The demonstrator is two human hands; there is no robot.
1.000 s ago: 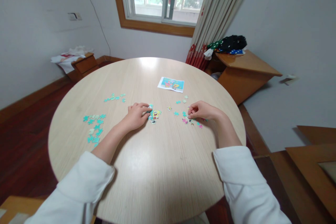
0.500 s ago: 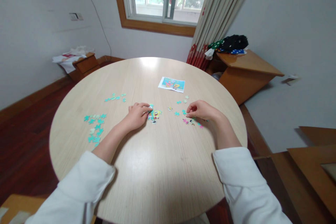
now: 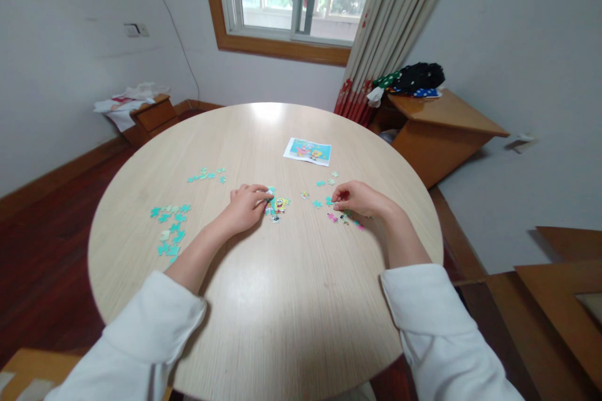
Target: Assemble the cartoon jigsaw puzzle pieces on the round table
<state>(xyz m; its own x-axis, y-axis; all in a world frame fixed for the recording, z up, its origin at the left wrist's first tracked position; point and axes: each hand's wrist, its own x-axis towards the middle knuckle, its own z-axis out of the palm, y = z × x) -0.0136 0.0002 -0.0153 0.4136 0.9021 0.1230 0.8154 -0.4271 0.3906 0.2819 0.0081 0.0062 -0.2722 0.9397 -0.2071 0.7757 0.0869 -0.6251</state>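
While the left hand (image 3: 245, 208) lies with loosely spread fingers touching the puzzle (image 3: 281, 204), part-built, midway between the left and right edges of the tabletop (image 3: 282, 319), the right hand (image 3: 360, 197) has its fingertips close together among the right-hand pieces (image 3: 332, 217); whether it grips one, cannot tell.

Pieces there: teal, pale, pink.
One small piece (image 3: 305, 195): between puzzle and right hand.
Left-hand pieces (image 3: 175, 227), teal and pale: two groups, toward the left edge.
Picture sheet (image 3: 308, 151): one, beyond the puzzle, toward the far edge.
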